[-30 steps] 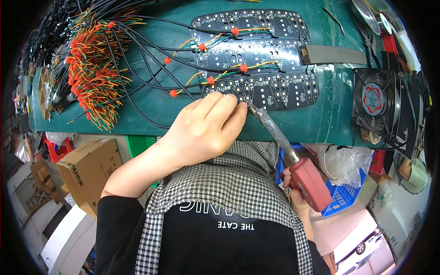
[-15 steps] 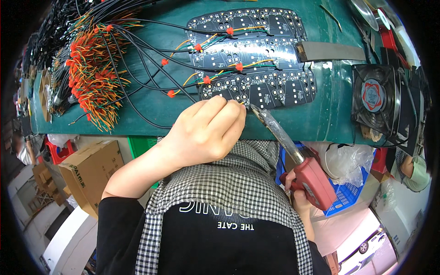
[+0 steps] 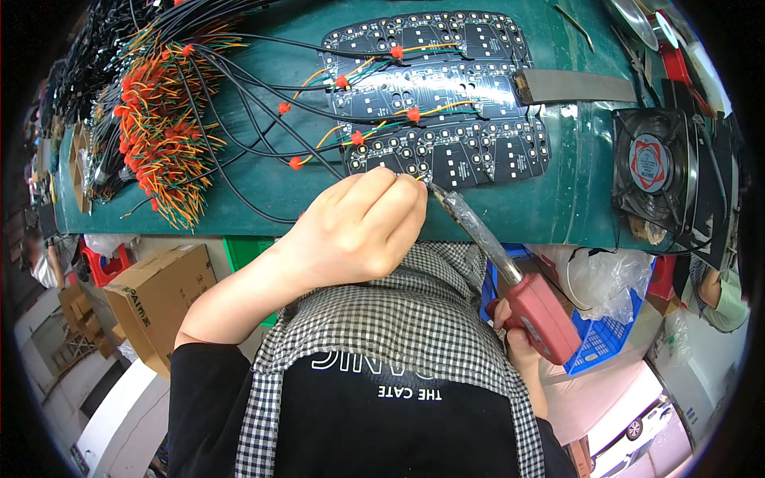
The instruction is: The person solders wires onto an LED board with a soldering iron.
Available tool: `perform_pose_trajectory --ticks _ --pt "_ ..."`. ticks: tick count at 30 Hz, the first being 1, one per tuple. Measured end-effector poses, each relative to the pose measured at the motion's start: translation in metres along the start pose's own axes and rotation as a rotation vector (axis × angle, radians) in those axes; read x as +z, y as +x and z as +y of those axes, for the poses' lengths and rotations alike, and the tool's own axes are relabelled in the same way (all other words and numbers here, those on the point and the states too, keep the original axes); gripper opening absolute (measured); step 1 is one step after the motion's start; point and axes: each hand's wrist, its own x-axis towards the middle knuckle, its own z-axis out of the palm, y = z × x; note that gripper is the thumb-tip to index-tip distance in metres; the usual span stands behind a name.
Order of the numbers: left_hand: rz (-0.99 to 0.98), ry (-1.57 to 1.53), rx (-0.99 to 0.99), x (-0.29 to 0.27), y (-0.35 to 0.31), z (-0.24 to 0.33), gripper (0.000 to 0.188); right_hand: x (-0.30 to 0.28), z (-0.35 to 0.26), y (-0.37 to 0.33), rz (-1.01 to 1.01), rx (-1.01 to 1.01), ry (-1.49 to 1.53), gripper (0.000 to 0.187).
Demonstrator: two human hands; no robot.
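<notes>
Black circuit boards, joined in a panel, lie on a green work surface. Black cables with red collars run onto them from the left, ending in orange and green wires. At the panel's near edge my left hand is closed in a pinch; a bit of orange wire shows by its fingertips, and the rest is hidden. Lower right, my right hand grips a red soldering gun. Its long wrapped barrel slants up-left, the tip beside the left fingertips at the board edge.
A thick bundle of cables with orange-green ends covers the left side. One flat metal bar rests over the panel's right edge. A black fan stands at the right. Below are a cardboard box and a blue basket.
The soldering gun has shifted a little left, its tip closer to my left fingertips. The boards and cables have slid very slightly left. My left hand keeps its pinch.
</notes>
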Motion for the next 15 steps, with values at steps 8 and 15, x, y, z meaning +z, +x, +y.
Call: perform_pose_trajectory --ticks 8,15 --pt "-0.004 0.038 0.022 0.001 0.003 0.002 0.025 0.003 -0.025 0.014 0.028 0.1 0.02 0.055" --pt "-0.123 -0.128 -0.053 -0.018 0.024 -0.009 0.021 0.015 -0.041 0.033 0.196 0.124 0.292 0.077"
